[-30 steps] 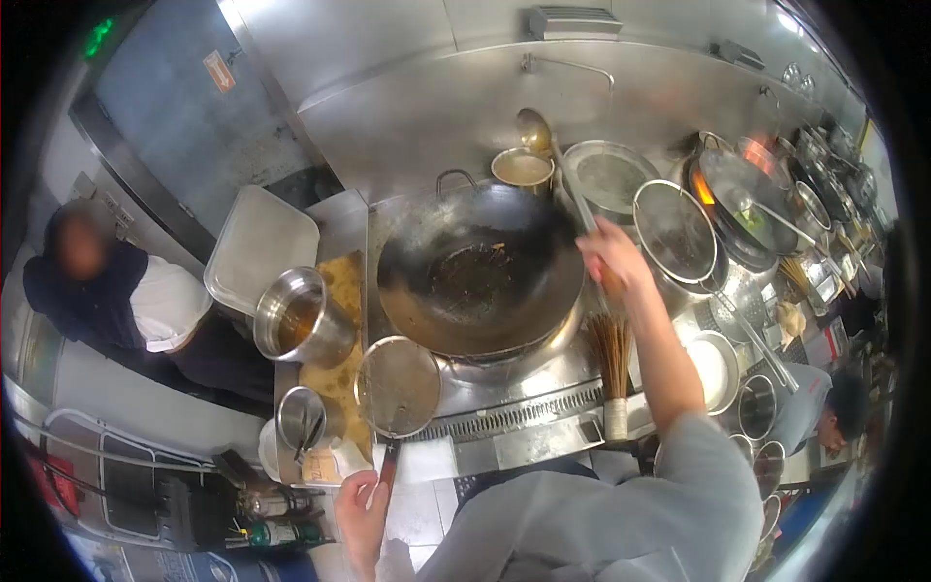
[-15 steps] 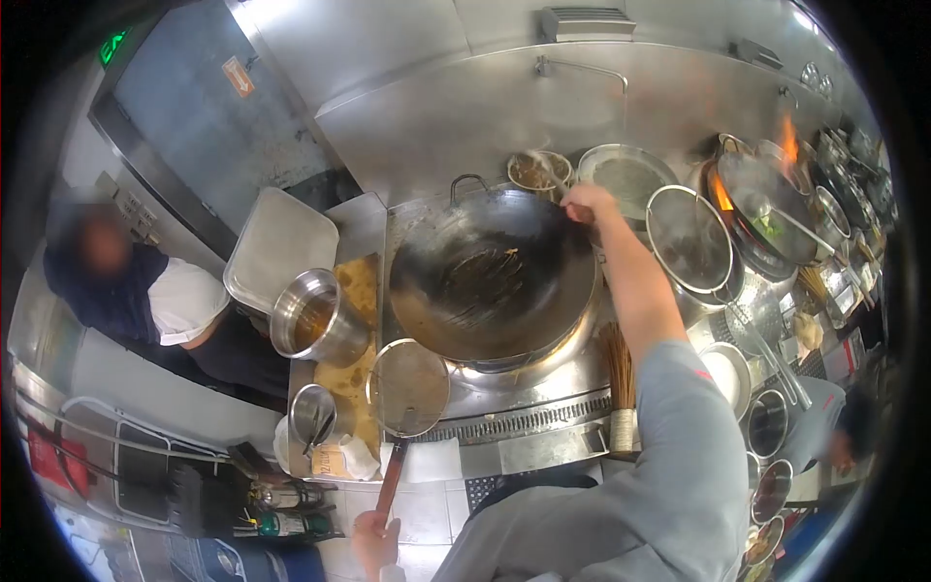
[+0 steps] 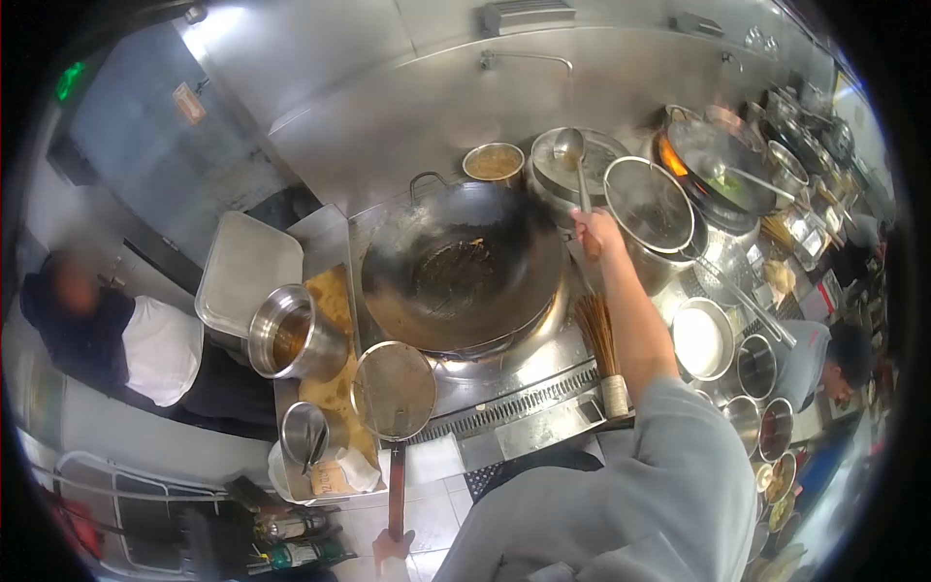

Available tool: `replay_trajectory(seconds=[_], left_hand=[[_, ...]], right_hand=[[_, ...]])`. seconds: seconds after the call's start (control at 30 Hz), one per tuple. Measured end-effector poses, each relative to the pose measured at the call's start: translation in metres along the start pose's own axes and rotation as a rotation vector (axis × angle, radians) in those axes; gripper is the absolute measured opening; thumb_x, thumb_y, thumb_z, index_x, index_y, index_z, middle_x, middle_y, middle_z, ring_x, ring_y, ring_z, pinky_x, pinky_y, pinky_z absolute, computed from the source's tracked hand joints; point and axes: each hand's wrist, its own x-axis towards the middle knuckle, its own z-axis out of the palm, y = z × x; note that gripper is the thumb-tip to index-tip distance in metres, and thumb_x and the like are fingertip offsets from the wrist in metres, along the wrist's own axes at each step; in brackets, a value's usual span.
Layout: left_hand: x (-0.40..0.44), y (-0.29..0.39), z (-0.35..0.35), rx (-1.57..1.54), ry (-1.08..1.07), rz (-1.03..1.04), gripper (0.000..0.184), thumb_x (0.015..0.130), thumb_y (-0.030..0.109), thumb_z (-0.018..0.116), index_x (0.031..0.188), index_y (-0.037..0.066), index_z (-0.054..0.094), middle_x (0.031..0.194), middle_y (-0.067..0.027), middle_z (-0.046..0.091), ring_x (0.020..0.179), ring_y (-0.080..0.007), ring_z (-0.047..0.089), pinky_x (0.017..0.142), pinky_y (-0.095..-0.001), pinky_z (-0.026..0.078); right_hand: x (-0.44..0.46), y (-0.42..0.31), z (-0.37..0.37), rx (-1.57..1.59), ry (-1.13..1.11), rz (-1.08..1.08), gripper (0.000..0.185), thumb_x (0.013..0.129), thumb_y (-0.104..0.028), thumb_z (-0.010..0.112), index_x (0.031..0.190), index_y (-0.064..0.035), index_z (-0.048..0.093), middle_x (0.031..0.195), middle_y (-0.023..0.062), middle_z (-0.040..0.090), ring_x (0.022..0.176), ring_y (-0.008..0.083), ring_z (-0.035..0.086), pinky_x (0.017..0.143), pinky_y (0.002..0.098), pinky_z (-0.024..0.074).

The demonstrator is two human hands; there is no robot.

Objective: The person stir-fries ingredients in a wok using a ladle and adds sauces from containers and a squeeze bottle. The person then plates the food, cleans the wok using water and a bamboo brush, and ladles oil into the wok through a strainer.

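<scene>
In my remote view, the right hand grips the ladle, whose bowl appears over the round pan near the back edge of the worktop. The left hand clasps the strainer by its handle, beyond the worktop's near edge.

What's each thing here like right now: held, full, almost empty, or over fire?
Right hand: closed, gripping
Ladle: held
Left hand: closed, gripping
Wooden-handled strainer: held
Other strainer: over a pot, not held
Big wok: almost empty, with scraps inside
Far wok: over flame, green food inside
Tall metal pot: holding brown liquid
</scene>
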Motion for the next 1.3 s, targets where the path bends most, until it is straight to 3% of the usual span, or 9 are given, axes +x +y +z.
replay_trajectory(seconds=[0.1, 0.17, 0.23, 0.4, 0.5, 0.6, 0.83, 0.97, 1.3], left_hand=[[-0.019, -0.002, 0.013, -0.250, 0.111, 0.156, 0.060, 0.064, 0.057, 0.075, 0.089, 0.003, 0.067, 0.078, -0.0170, 0.068, 0.076, -0.0330, 0.065, 0.068, -0.0424, 0.051], [-0.068, 0.026, -0.036, -0.380, 0.004, 0.263, 0.066, 0.064, 0.062, 0.073, 0.086, 0.000, 0.066, 0.072, -0.0161, 0.066, 0.073, -0.0314, 0.066, 0.068, -0.0417, 0.051], [-0.097, 0.045, -0.065, -0.382, -0.073, 0.180, 0.064, 0.066, 0.054, 0.076, 0.093, -0.002, 0.065, 0.093, -0.0249, 0.066, 0.088, -0.0355, 0.065, 0.073, -0.0452, 0.052], [-0.083, 0.035, -0.045, -0.344, 0.734, 0.530, 0.042, 0.076, 0.034, 0.074, 0.095, -0.002, 0.065, 0.088, -0.0194, 0.066, 0.079, -0.0321, 0.068, 0.073, -0.0366, 0.055], [-0.099, 0.062, -0.084, -0.760, 0.668, 0.533, 0.021, 0.078, 0.006, 0.070, 0.093, -0.006, 0.063, 0.091, -0.0191, 0.065, 0.076, -0.0292, 0.068, 0.073, -0.0320, 0.057], [-0.088, 0.079, -0.076, -0.979, 0.493, 0.613, 0.016, 0.077, -0.005, 0.067, 0.093, -0.006, 0.063, 0.089, -0.0167, 0.065, 0.076, -0.0258, 0.069, 0.073, -0.0285, 0.057], [-0.094, 0.149, -0.109, -0.727, 0.424, 0.869, 0.020, 0.079, 0.014, 0.072, 0.086, -0.002, 0.063, 0.083, -0.0151, 0.064, 0.072, -0.0238, 0.067, 0.063, -0.0326, 0.054], [-0.098, 0.219, -0.137, -0.557, 0.412, 1.279, 0.018, 0.083, 0.016, 0.065, 0.093, 0.001, 0.062, 0.097, -0.0148, 0.062, 0.095, -0.0321, 0.059, 0.085, -0.0399, 0.048], [-0.091, 0.331, -0.180, -0.242, 0.723, 1.487, 0.041, 0.079, 0.004, 0.058, 0.116, -0.011, 0.053, 0.126, -0.0276, 0.050, 0.121, -0.0388, 0.045, 0.105, -0.0424, 0.036]], right_hand=[[0.015, -0.010, -0.016, 0.526, -0.288, 0.210, 0.016, 0.086, -0.017, 0.066, 0.083, -0.0037, 0.057, 0.058, 0.0009, 0.054, 0.043, 0.0114, 0.049, 0.041, 0.0265, 0.0420], [0.027, 0.009, -0.015, 0.692, -0.237, -0.039, 0.017, 0.090, -0.017, 0.057, 0.097, -0.0017, 0.057, 0.062, -0.0021, 0.054, 0.049, 0.0082, 0.050, 0.045, 0.0230, 0.0423], [0.034, 0.013, -0.015, 0.631, -0.059, -0.104, 0.033, 0.093, -0.015, 0.050, 0.119, 0.0044, 0.054, 0.066, -0.0027, 0.055, 0.055, 0.0071, 0.052, 0.047, 0.0211, 0.0416], [0.077, 0.008, -0.024, 0.265, -0.056, 0.177, 0.022, 0.088, -0.021, 0.062, 0.072, -0.0128, 0.048, 0.054, -0.0040, 0.041, 0.046, 0.0066, 0.044, 0.039, 0.0213, 0.0371], [0.071, 0.009, -0.023, 0.009, -0.062, 0.139, 0.020, 0.090, -0.017, 0.059, 0.075, -0.0096, 0.049, 0.057, -0.0019, 0.043, 0.047, 0.0079, 0.047, 0.041, 0.0201, 0.0400], [0.096, 0.008, -0.040, 0.675, -0.265, 0.212, 0.018, 0.093, -0.010, 0.054, 0.078, -0.0042, 0.046, 0.064, 0.0017, 0.044, 0.050, 0.0100, 0.047, 0.045, 0.0193, 0.0442], [0.032, -0.046, -0.048, 1.323, -0.688, 0.520, 0.014, 0.096, -0.006, 0.047, 0.085, -0.0007, 0.039, 0.072, 0.0053, 0.042, 0.057, 0.0122, 0.045, 0.053, 0.0240, 0.0486], [-0.063, -0.078, -0.038, 1.416, -0.836, 0.643, 0.016, 0.099, -0.013, 0.044, 0.098, 0.0030, 0.039, 0.071, 0.0020, 0.039, 0.056, 0.0115, 0.044, 0.053, 0.0261, 0.0446], [-0.292, -0.066, -0.004, 1.201, -0.445, 0.532, 0.043, 0.102, -0.014, 0.034, 0.135, 0.0127, 0.025, 0.081, 0.0022, 0.039, 0.053, 0.0049, 0.037, 0.040, 0.0195, 0.0336]])
